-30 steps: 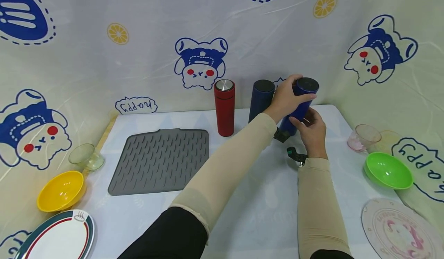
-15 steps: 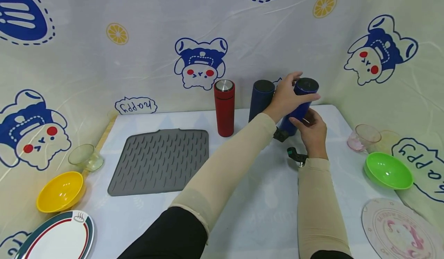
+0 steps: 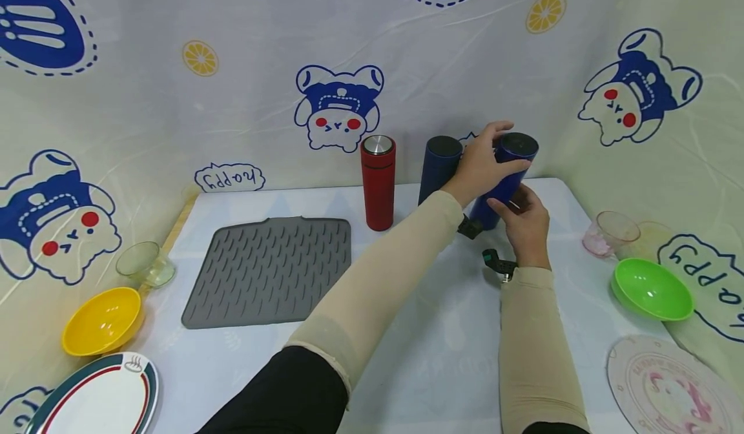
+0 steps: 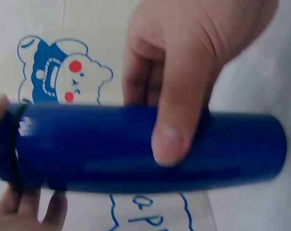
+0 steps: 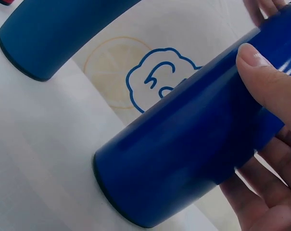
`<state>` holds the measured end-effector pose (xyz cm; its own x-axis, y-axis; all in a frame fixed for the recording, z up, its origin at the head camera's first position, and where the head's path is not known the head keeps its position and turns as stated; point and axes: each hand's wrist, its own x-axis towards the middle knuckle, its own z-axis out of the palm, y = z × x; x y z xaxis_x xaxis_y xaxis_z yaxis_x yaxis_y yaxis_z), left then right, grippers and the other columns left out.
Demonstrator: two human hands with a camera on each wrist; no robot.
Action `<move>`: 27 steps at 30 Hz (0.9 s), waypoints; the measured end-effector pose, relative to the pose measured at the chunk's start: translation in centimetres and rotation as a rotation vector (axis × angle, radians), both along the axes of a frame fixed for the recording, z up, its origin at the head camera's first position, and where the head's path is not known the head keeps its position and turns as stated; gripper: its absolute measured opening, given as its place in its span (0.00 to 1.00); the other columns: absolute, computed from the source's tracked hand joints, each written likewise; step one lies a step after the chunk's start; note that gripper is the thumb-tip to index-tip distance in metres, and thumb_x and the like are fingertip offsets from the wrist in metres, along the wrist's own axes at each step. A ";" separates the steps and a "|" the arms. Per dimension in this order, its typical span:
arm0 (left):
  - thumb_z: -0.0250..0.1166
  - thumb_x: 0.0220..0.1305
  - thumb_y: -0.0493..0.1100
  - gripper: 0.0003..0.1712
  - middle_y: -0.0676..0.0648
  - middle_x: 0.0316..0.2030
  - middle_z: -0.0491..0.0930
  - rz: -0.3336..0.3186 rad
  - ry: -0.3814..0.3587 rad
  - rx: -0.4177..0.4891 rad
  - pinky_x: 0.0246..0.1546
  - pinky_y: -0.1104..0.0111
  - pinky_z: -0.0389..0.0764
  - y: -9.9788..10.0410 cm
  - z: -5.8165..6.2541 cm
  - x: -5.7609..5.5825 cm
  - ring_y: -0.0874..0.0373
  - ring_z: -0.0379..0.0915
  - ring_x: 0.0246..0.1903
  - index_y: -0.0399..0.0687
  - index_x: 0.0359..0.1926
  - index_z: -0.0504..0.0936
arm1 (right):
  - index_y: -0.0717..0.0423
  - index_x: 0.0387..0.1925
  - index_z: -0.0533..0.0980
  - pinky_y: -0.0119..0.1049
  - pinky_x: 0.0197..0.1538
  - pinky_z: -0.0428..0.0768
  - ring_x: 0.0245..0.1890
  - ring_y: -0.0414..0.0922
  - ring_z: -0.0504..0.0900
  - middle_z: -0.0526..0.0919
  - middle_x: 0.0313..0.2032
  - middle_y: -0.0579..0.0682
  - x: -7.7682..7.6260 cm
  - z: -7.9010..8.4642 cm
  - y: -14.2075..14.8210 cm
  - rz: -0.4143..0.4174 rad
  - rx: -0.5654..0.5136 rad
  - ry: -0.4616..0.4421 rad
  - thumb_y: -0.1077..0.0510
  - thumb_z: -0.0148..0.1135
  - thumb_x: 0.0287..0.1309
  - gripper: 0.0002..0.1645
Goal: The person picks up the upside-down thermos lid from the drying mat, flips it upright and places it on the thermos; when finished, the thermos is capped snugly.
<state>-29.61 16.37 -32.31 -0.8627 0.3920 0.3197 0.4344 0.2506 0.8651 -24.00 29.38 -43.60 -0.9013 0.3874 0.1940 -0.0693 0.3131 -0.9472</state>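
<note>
A glossy blue thermos point(image 3: 501, 187) tilts on the back right of the table, its dark-topped lid point(image 3: 519, 144) leaning right. Around that upper end my left hand point(image 3: 478, 168) grips, thumb across the front and fingers behind. My right hand point(image 3: 530, 227) holds the body lower down. In the left wrist view, the right hand point(image 4: 193, 53) has its thumb flat on the blue side, while left fingers point(image 4: 27, 207) wrap the lid beyond a dark ring. The right wrist view shows the right thumb point(image 5: 260, 72) on the body, with fingers underneath.
Left of the hands stand a darker blue thermos point(image 3: 437, 166) and a red thermos point(image 3: 378, 188). A grey ridged mat point(image 3: 273, 272) lies left. Glasses, a yellow bowl point(image 3: 103, 323), a green bowl point(image 3: 651, 289), a striped plate point(image 3: 99, 398) and a pink-patterned round plate point(image 3: 668, 382) line the sides.
My left thumb and fingers shift slightly around the lid. The right hand keeps its hold, and the thermos stays in nearly the same tilted position.
</note>
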 end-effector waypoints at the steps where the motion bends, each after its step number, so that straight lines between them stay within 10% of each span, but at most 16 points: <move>1: 0.72 0.52 0.51 0.42 0.61 0.60 0.65 -0.022 -0.011 0.008 0.51 0.78 0.66 -0.1 -0.1 -0.1 0.73 0.61 0.54 0.64 0.66 0.60 | 0.40 0.65 0.65 0.40 0.59 0.68 0.58 0.44 0.71 0.72 0.59 0.48 0.0 0.0 0.1 -0.005 0.006 -0.001 0.41 0.68 0.47 0.42; 6: 0.70 0.54 0.54 0.45 0.63 0.63 0.60 -0.052 -0.034 0.010 0.55 0.75 0.63 0.0 -0.5 -0.4 0.73 0.56 0.58 0.65 0.68 0.56 | 0.40 0.65 0.65 0.40 0.59 0.68 0.58 0.43 0.70 0.72 0.59 0.47 0.0 -0.1 0.2 -0.003 0.014 -0.002 0.41 0.68 0.47 0.42; 15: 0.74 0.45 0.59 0.49 0.65 0.58 0.62 0.106 0.026 -0.102 0.52 0.79 0.65 1.1 -0.5 -0.1 0.75 0.57 0.54 0.65 0.66 0.58 | 0.38 0.65 0.65 0.39 0.59 0.68 0.59 0.42 0.70 0.71 0.60 0.46 -0.1 0.1 -0.3 0.022 0.010 0.005 0.42 0.68 0.48 0.41; 27: 0.71 0.50 0.59 0.56 0.61 0.67 0.51 0.019 0.029 -0.174 0.58 0.74 0.60 0.6 -0.5 -0.1 0.71 0.49 0.62 0.63 0.72 0.44 | 0.39 0.65 0.66 0.40 0.59 0.68 0.58 0.43 0.70 0.72 0.59 0.46 -0.1 0.0 -0.1 0.017 0.032 0.013 0.42 0.68 0.48 0.41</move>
